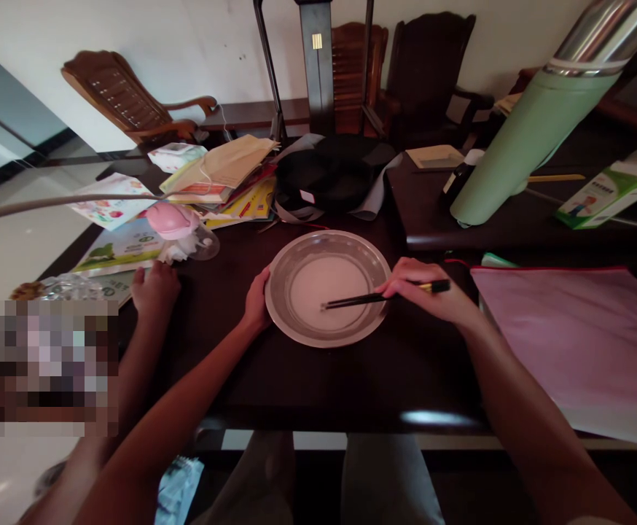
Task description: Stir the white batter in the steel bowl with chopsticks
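Note:
A round metal bowl [326, 340] stands on the dark table in front of me, with a pale, whitish layer [323, 281] across its bottom. My left hand [256, 299] grips the bowl's left rim, its fingers against the outer side. Between the fingers of my right hand [425, 290] is a pair of dark chopsticks [359, 300] with gold-coloured bands near the upper ends. Their tips reach down into the whitish layer near the bowl's middle. Whether that layer is liquid or paste I cannot tell.
Another person's hand [157, 288] rests on the table's left side, near a pink-lidded cup [170, 220]. Papers and envelopes [223, 171] lie behind it. A black round object [329, 175] sits beyond the bowl. A green thermos [537, 146] stands back right; a pink folder [575, 328] lies right.

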`<state>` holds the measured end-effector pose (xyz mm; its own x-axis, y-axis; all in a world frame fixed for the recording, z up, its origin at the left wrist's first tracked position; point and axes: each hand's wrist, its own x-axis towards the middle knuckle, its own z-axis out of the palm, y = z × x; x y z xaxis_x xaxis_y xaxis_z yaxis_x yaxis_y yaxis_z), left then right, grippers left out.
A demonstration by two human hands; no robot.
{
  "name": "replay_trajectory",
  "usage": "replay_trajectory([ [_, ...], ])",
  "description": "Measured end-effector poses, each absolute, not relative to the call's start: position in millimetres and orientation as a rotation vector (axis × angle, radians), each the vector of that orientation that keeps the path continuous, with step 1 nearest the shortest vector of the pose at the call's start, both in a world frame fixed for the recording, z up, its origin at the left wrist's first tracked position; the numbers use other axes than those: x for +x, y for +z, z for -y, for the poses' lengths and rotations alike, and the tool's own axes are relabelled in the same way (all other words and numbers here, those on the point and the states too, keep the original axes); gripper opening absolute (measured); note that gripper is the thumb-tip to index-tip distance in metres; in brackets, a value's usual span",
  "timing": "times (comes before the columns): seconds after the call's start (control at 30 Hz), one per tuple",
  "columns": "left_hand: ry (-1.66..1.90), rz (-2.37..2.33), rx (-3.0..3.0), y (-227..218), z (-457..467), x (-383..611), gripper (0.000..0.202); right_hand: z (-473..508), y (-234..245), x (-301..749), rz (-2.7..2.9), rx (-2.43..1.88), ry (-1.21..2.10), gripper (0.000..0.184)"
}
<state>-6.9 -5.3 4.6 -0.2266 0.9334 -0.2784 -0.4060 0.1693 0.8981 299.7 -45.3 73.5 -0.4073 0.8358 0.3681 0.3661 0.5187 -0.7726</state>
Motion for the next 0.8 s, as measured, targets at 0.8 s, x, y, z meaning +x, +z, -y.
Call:
replay_trajectory([
  [0.8, 1.389, -1.230, 0.700, 2.2, 4.3, -8.0, 0.026, 43.4, 70.2, 311.0, 1.855, -1.011, 0.770, 0.033],
])
